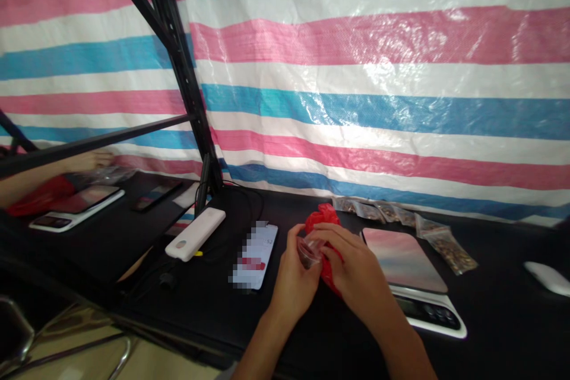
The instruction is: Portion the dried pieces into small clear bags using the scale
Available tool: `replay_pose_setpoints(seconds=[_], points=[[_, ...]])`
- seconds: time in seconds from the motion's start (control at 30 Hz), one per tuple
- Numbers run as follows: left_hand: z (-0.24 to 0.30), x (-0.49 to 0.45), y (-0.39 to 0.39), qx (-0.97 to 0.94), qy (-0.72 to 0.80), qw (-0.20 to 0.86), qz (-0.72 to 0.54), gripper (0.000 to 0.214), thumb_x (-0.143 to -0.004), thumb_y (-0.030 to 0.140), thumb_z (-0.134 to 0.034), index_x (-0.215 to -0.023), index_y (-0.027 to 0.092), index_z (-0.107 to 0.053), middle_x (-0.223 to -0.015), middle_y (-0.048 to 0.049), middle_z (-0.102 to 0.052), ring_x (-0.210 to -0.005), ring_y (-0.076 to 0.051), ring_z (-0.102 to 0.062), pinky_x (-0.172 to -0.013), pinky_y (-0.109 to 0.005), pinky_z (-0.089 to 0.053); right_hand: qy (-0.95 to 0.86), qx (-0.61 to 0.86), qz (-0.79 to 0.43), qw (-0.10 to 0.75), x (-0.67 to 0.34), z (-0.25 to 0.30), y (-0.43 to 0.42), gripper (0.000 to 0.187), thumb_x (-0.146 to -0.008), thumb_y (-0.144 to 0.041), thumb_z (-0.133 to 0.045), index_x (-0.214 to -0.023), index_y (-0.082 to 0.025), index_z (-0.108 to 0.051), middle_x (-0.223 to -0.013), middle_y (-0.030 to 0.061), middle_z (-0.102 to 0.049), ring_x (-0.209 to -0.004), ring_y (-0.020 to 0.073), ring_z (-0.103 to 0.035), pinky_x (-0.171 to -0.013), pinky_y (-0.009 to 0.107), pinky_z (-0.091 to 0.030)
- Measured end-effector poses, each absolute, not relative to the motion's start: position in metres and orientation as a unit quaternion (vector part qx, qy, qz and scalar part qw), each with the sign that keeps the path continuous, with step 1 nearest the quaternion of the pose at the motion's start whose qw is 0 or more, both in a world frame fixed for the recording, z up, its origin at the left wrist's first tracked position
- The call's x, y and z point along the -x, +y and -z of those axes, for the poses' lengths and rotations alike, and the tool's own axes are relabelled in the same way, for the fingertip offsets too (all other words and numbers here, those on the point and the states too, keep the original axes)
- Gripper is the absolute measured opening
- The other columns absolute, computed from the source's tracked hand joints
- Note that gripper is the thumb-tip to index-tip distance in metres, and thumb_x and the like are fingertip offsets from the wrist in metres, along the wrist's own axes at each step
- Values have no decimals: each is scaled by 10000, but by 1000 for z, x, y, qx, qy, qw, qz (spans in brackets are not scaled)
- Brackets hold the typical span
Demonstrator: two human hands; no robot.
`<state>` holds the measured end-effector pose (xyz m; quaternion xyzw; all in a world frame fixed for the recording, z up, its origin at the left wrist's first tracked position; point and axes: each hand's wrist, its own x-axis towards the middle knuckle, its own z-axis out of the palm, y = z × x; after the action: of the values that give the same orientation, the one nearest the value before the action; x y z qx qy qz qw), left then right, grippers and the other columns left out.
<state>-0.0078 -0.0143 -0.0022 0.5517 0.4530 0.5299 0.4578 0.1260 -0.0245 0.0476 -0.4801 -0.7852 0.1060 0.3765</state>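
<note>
Between my two hands is a small clear zip bag (309, 251) with something dark inside. My left hand (294, 270) is closed round the bag's left side. The fingers of my right hand (351, 261) pinch its upper edge. Behind and under the hands lies a crumpled red plastic bag (324, 217), partly covered by them. Right of my hands sits a white kitchen scale (412, 261) with a shiny top plate. Several filled zip bags (447, 247) with small brown pieces lie in a row behind the scale.
A phone (256, 256) with its screen lit and a white power bank (196, 234) lie on the left. A white mouse (548, 278) is at the far right. A black metal post (182, 71) divides the tables. On the left table, another person's arm (53, 178) reaches near a second scale (78, 208).
</note>
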Motion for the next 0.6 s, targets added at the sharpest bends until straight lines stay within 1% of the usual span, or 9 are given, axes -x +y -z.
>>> replay_pose_setpoints(seconds=[0.07,0.17,0.23,0.33,0.4,0.47,0.53,0.6], points=[[3,9,-15,-551,446,461,-533,589,-804,127,-648,-1351,225,-454,-945,-13,-689,-786,-172,-675,-727,-265,-505,-793,477,-79,371,-124,-44,-24,397,-959,-97,-410,-1074,-274,-746,-1236,43,-735,-1186,212,-650,-998,374,-460],[4,11,-15,-548,442,463,-539,571,-820,155,-651,-1355,221,-463,-934,-16,-693,-776,-176,-674,-723,-270,-503,-796,467,-79,376,-124,-42,-24,396,-968,-109,-428,-1095,-285,-759,-1263,40,-727,-1189,208,-648,-1033,380,-465],[5,12,-15,-553,441,455,-541,551,-832,170,-650,-1351,227,-474,-951,-21,-698,-795,-177,-676,-745,-275,-504,-785,463,-86,403,-125,-43,-23,373,-986,-150,-436,-1110,-291,-758,-1275,44,-718,-1198,207,-641,-1056,382,-466],[4,14,-15,-554,454,434,-546,539,-834,182,-660,-1342,231,-486,-931,-13,-682,-816,-175,-671,-782,-282,-504,-728,493,-79,469,-132,-45,-20,316,-980,-204,-473,-1121,-279,-745,-1271,69,-706,-1198,222,-640,-1064,386,-477],[3,16,-16,-543,477,420,-549,544,-837,195,-665,-1349,226,-485,-913,-10,-670,-830,-181,-670,-810,-294,-503,-695,536,-78,473,-139,-44,-16,293,-950,-211,-510,-1136,-265,-730,-1257,79,-701,-1169,231,-652,-1047,384,-487],[2,20,-16,-527,507,405,-548,538,-848,221,-664,-1356,214,-486,-945,-30,-673,-873,-200,-674,-851,-318,-499,-687,584,-95,423,-145,-41,-12,308,-919,-187,-524,-1147,-253,-720,-1242,75,-696,-1112,231,-669,-1007,374,-495],[1,23,-19,-509,542,391,-542,525,-870,264,-657,-1364,200,-490,-1005,-64,-679,-922,-227,-678,-884,-345,-492,-689,625,-120,348,-149,-36,-9,330,-898,-145,-517,-1137,-246,-722,-1227,64,-694,-1051,222,-682,-959,359,-496],[1,27,-22,-494,571,387,-530,556,-877,306,-664,-1390,187,-485,-1049,-96,-685,-946,-253,-685,-895,-364,-486,-692,652,-133,280,-149,-32,-8,346,-888,-112,-513,-1119,-249,-732,-1207,53,-694,-1008,218,-687,-905,346,-489]])
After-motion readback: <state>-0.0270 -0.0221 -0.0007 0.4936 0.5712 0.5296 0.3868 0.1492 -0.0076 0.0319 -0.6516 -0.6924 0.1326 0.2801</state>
